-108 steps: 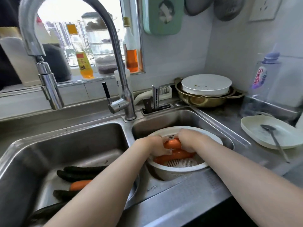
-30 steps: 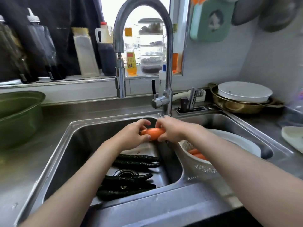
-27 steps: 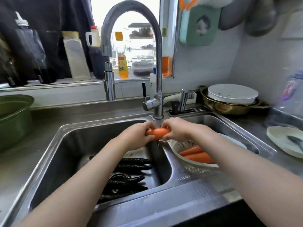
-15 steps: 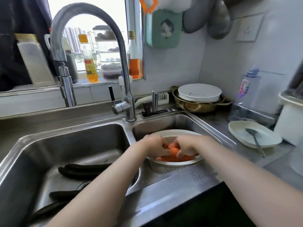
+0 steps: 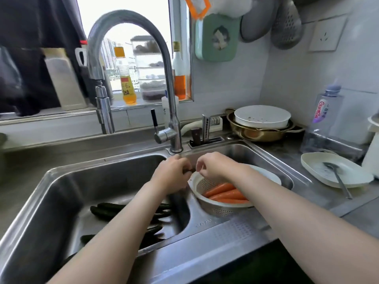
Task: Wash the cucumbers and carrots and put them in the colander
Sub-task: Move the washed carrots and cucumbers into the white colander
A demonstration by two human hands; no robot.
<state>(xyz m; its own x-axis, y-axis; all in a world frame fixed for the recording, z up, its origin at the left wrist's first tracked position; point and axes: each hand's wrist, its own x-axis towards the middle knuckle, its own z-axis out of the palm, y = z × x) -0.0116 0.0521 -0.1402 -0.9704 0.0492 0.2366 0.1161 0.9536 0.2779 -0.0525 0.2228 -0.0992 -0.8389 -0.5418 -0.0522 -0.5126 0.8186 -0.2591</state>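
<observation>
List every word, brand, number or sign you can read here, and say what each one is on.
"Ganten", the last letters blurred: pink brand label on the water bottle; the small characters beside it are unreadable.
Stamped lettering on the sink, front rim: too blurred to read.
Red label on the yellow bottle at the window: characters too blurred to read.
Nothing else is legible.

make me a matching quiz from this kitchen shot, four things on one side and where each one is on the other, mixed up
1 carrots
2 raised cucumber
3 spoon
4 white dish

A on the cream plate
B in the gold pot
C in the colander
D in the left hand

Pairs: 1-C, 2-D, 3-A, 4-B
</observation>
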